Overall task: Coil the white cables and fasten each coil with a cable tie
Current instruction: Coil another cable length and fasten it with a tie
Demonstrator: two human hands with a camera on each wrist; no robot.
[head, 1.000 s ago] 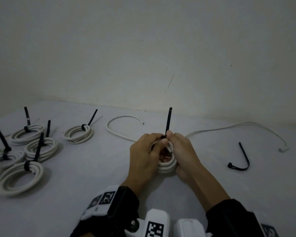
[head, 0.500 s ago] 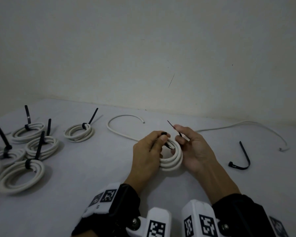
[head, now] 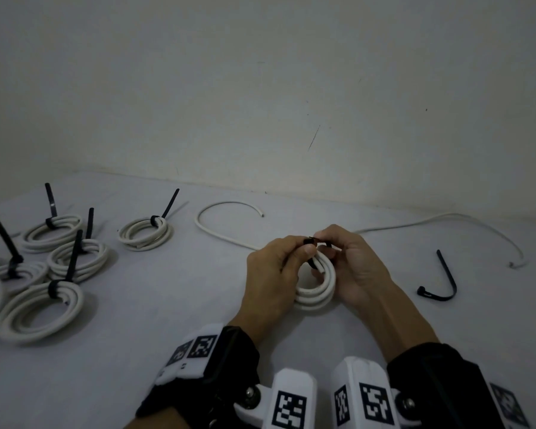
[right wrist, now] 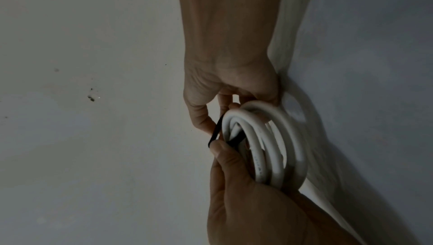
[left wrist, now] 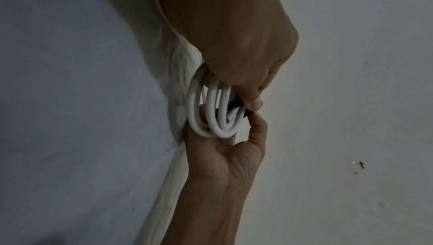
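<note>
White coil, black tie looped

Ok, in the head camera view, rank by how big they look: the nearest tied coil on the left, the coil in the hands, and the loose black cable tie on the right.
1. Nearest tied coil, though closeness to the camera may help.
2. Coil in the hands, partly hidden by fingers.
3. Loose black cable tie.

Head view down over table, wrist views close, sharing coil

You're in a bare, dim room of no clear kind: a plain scuffed wall and a pale cloth-covered worktop are all that shows.
</note>
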